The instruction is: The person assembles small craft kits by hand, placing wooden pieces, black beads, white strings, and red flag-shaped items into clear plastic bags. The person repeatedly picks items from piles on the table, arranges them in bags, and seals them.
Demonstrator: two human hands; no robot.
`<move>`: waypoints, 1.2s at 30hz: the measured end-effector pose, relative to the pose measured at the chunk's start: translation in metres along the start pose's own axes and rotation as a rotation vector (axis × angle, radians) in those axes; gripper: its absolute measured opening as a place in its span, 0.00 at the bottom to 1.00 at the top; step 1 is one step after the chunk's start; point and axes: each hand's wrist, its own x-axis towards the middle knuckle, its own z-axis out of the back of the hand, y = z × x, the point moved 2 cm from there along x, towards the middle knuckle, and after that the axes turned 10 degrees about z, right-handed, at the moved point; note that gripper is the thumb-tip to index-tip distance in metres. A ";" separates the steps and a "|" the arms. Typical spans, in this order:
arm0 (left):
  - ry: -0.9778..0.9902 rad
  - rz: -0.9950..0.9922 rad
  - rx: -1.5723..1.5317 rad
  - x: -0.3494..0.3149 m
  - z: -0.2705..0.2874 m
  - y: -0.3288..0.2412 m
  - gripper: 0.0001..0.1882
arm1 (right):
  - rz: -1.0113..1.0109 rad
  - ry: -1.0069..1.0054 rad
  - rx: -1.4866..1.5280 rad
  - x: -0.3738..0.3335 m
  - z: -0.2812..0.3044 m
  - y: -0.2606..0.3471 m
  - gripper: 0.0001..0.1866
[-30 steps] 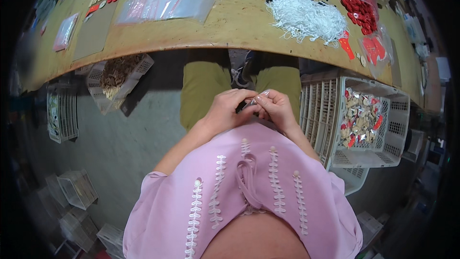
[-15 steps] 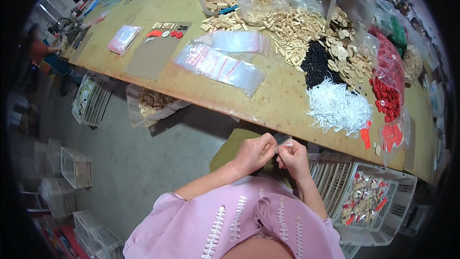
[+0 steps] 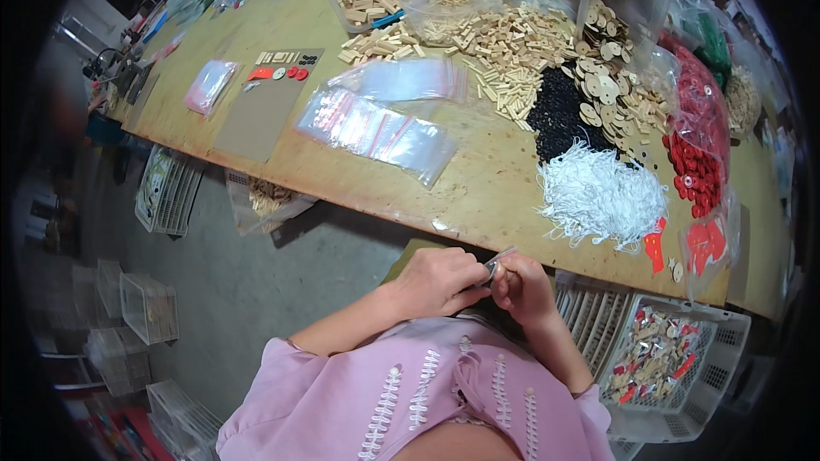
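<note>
Close in front of my body, below the table's front edge, my left hand [image 3: 442, 282] and my right hand [image 3: 519, 287] meet with fingers pinched. Between them shows a bit of clear plastic [image 3: 491, 267], which looks like a small bag. Most of it is hidden behind the fingers, and its contents cannot be made out. On the table beyond lie overlapping clear zip bags [image 3: 376, 135] with red stripes. A heap of white cords [image 3: 600, 196] is the nearest pile to my right hand, with orange-red flat pieces [image 3: 654, 248] beside it.
Piles of wooden sticks [image 3: 504, 55], black pieces [image 3: 564, 111], wooden discs [image 3: 605, 85] and red wheels [image 3: 694, 175] cover the table's right side. A brown board [image 3: 260, 115] with laid-out parts lies left. A white crate [image 3: 717, 367] with filled bags stands low at right.
My left hand has shifted slightly left and down and turned, so its back shows more. More clear plastic shows between the fingers. The view has tilted a little.
</note>
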 end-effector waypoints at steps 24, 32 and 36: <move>-0.216 0.035 -0.121 0.029 0.105 0.109 0.13 | 0.919 0.499 -1.294 -0.008 -0.058 0.059 0.07; -0.362 0.516 0.536 0.088 0.173 0.254 0.36 | 1.059 0.411 -1.402 0.015 -0.064 0.059 0.10; -0.238 0.494 0.558 0.066 0.159 0.242 0.35 | 1.042 0.329 -1.306 0.027 -0.056 0.058 0.10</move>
